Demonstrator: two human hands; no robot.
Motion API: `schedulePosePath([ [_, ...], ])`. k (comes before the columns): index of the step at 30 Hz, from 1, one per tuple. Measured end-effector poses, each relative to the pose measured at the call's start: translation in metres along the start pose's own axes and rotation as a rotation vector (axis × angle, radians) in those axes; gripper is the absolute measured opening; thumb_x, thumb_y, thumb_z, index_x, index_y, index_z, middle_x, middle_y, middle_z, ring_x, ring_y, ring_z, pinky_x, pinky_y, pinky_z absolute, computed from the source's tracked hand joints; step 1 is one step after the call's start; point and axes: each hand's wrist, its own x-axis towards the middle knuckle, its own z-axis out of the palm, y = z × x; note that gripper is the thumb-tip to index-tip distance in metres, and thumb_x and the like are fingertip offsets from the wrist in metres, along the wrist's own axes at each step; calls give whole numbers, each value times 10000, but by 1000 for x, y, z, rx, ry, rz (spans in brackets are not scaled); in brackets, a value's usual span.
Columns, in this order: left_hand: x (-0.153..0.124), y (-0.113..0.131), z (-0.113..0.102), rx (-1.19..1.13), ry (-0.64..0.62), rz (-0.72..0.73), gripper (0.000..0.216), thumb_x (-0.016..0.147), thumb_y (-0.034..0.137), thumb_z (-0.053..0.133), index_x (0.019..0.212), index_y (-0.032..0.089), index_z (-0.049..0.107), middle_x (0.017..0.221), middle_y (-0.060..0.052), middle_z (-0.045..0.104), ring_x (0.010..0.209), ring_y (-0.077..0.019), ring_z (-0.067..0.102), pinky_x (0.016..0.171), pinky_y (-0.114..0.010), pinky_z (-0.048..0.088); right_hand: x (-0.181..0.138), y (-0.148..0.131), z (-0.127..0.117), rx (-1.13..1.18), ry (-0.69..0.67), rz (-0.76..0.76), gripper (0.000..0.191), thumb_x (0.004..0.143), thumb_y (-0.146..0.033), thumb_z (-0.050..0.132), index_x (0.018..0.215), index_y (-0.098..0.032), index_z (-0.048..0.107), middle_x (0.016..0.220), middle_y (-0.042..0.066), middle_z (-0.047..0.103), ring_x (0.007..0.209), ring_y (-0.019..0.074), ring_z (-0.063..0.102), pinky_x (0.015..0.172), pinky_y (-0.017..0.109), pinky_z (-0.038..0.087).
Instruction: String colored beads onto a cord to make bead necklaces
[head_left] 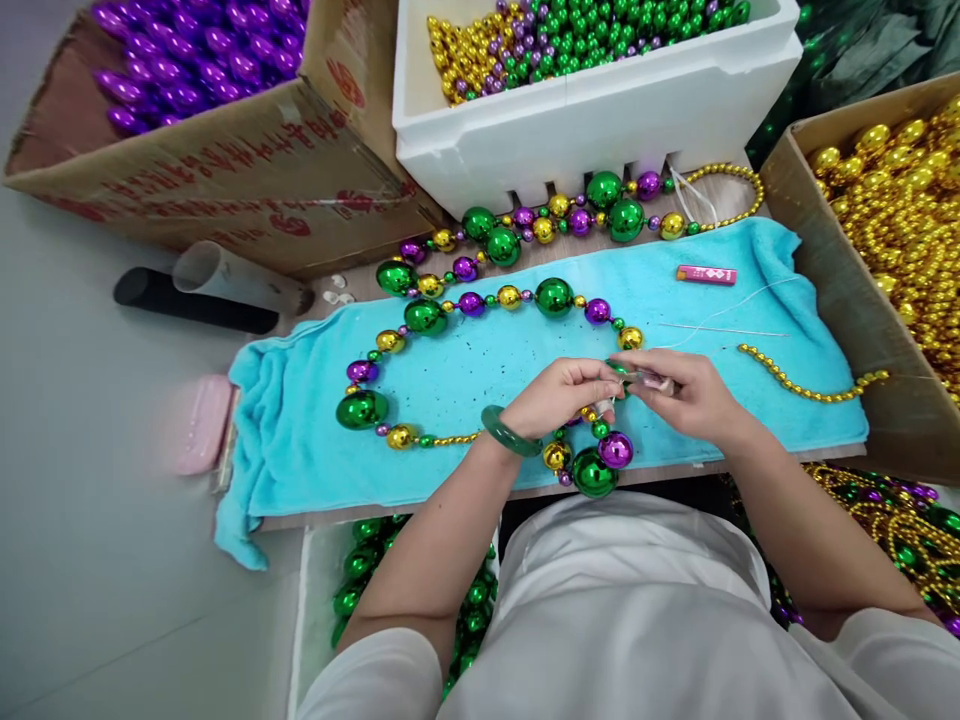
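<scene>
I see the left hand [559,395] pinching the bead strand [555,297] by the towel's [300,420] near edge; the right hand [686,395], touching it, pinches the thread [727,329] trailing rightward.

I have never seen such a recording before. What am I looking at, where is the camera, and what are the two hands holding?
No machine here: a person's bare hands, filmed by a camera worn on the head, looking down. The left hand, with a green bangle, pinches a bead necklace of green, purple and gold balls that lies looped on a turquoise towel. The right hand pinches a small pale thing beside it; I cannot tell what. A gold bead strand and a small pink stick lie on the towel. Behind stands a white foam box of mixed beads.
</scene>
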Motion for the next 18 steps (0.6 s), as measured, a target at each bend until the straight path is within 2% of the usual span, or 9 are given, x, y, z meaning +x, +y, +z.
schedulePosePath([
  [3,1,2,2,45,-20,6,199,787,332,621,793,134,645,572,-20,644,511,-83,536,478,-184,346,3,0,-5,-143,-34,-2,126,772,-307,631,744,-193,678,690,16,606,640,138,500,613,271,368],
  [5,1,3,3,90,-17,9,206,788,336,616,798,134,656,586,-24,651,524,-85,537,474,-183,343,-5,-2,-16,-140,-18,45,181,772,-327,638,666,-181,646,600,-4,536,576,117,443,560,259,336],
  [8,1,4,3,138,-4,-3,259,786,367,611,864,129,679,633,-36,666,527,-84,525,452,-182,323,-32,-9,-49,-134,-13,148,263,774,-388,642,622,-173,640,564,-5,491,551,110,407,528,260,319],
  [10,0,5,2,148,16,-15,322,790,401,603,950,133,682,673,-43,674,536,-86,524,445,-183,315,-55,-13,-76,-181,-100,275,272,756,-437,656,703,-174,697,561,-1,499,527,108,397,496,261,305],
  [12,-1,7,-1,160,28,-14,367,800,422,593,1026,143,668,730,-53,682,579,-96,546,465,-187,339,-75,-14,-101,-275,-158,426,380,713,-481,689,943,-181,729,566,-5,518,499,109,403,464,259,291],
  [13,-1,8,-3,163,21,-8,378,799,416,600,1060,148,657,766,-58,684,614,-103,561,489,-189,363,-82,-14,-111,-342,-123,485,465,707,-503,691,1044,-182,709,573,-4,530,493,113,414,458,261,293],
  [15,0,8,-8,147,-29,11,419,765,363,654,1131,161,624,857,-65,680,704,-116,588,564,-200,420,-89,-9,-122,-515,69,529,509,743,-534,650,1109,-181,683,602,15,568,519,133,459,483,273,326],
  [16,1,8,-10,133,-64,21,469,736,323,688,1170,169,601,901,-65,673,744,-121,594,601,-206,441,-87,-5,-123,-608,157,505,475,769,-533,623,1079,-179,694,632,35,597,559,152,493,513,285,351],
  [18,2,6,-12,107,-121,41,580,691,250,725,1240,182,551,957,-65,654,793,-126,595,654,-216,463,-78,2,-116,-794,232,395,401,783,-507,619,995,-181,719,764,88,661,718,215,556,611,328,400],
])
